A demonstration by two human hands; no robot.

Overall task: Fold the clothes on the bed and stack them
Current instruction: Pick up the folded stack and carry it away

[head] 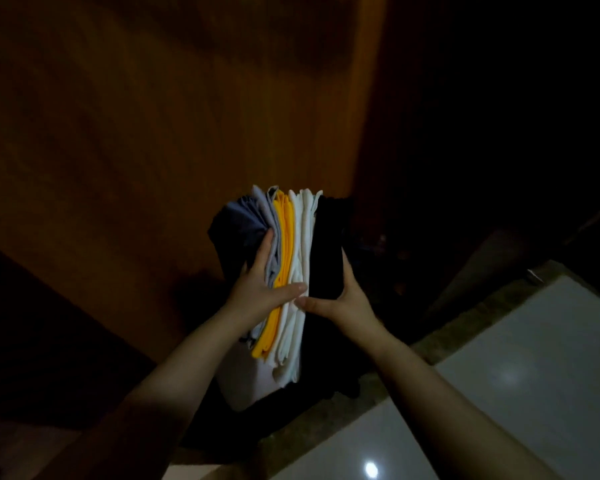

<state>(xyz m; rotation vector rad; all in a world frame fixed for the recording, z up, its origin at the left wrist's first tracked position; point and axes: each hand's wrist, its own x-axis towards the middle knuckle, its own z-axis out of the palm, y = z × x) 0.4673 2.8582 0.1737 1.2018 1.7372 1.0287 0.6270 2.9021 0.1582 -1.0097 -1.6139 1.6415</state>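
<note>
Gripping stack; blk layer barely vis.

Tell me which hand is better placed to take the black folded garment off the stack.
Probably right: the right hand grips the black folded garment at its side of the stack of folded clothes; the left hand holds the far grey-blue side.
</note>
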